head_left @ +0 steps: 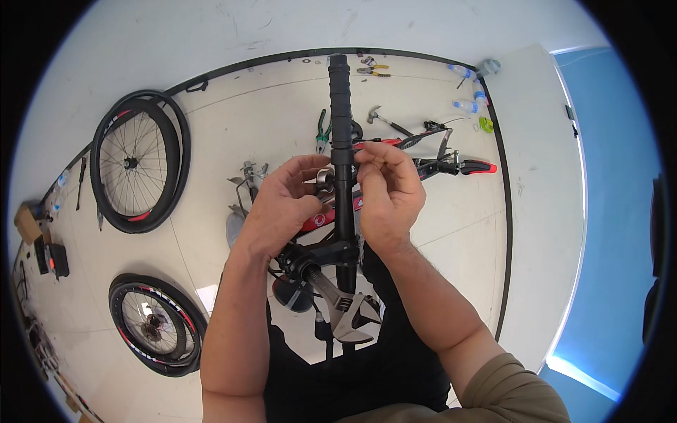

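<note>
A black bicycle handlebar [343, 211] points away from me, its far part covered by a ribbed black grip [340, 99]. My left hand [285, 201] is at the bar's left side, with curled fingers and thumb around a small silver-and-black round clamp [324, 180]. On the other side, my right hand [391, 187] has thumb and fingers pinched together against the bar, by the grip's near end. What lies between those fingertips is hidden. Nearer me, an adjustable wrench [349, 321] rests by the black stem [321, 255]. The red-and-black bicycle frame [314, 221] shows beneath the bar.
Two wheels [176, 158] [199, 330] lie on the tiled floor at left. Beyond the bar are green-handled pliers [323, 134], a hammer [388, 120] and yellow-handled pliers [374, 70]. Plastic bottles [465, 106] lie by the right wall [536, 176]. Dark boxes [56, 259] sit far left.
</note>
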Available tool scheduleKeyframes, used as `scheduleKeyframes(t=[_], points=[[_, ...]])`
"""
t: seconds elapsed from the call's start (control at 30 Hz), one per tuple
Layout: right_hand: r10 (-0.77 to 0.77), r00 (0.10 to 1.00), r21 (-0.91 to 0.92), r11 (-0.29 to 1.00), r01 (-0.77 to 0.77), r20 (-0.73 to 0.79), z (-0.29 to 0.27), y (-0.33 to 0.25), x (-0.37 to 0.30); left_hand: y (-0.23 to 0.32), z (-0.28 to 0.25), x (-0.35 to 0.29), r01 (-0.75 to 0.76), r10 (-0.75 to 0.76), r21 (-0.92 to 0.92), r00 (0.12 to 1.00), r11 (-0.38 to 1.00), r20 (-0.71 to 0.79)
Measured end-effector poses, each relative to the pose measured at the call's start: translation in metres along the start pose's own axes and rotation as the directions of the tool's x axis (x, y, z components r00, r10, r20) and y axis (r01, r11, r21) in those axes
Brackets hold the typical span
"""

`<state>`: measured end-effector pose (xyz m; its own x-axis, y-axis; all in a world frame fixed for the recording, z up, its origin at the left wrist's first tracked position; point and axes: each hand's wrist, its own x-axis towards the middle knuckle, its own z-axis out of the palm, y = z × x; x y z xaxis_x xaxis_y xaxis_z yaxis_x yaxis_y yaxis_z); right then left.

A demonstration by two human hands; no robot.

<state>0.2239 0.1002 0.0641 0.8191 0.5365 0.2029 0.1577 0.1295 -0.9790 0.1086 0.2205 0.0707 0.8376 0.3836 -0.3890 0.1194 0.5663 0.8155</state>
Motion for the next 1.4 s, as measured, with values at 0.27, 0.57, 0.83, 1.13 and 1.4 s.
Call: scheduleKeyframes(t=[0.27, 0.57, 0.83, 1.13, 1.4], points=[[0.014, 1.000, -0.012, 1.000, -0.014, 0.015, -0.005, 0.005, 0.000, 0.001, 0.001, -0.001, 0.033, -0.033, -0.087, 0.999, 0.996, 0.012], [0.077, 0.997, 0.047, 0.996, -0.076, -0.001, -0.001, 0.007, -0.001, 0.004, -0.006, -0.001, -0.037, 0.019, -0.178, 0.995, 0.983, -0.100], [-0.197, 0.972, -0.161, 0.963, 0.216, 0.126, -0.007, 0.004, 0.002, 0.001, -0.011, 0.000, -0.079, 0.066, -0.298, 0.996, 0.951, -0.055], [-0.265, 0.926, -0.183, 0.930, 0.320, 0.270, -0.008, -0.012, 0.004, 0.002, -0.010, 0.002, -0.094, 0.084, -0.420, 0.996, 0.903, -0.043], [-0.194, 0.962, -0.071, 0.975, 0.210, 0.191, -0.019, 0.002, 0.005, -0.011, -0.013, 0.006, -0.054, 0.041, -0.214, 0.997, 0.975, -0.065]])
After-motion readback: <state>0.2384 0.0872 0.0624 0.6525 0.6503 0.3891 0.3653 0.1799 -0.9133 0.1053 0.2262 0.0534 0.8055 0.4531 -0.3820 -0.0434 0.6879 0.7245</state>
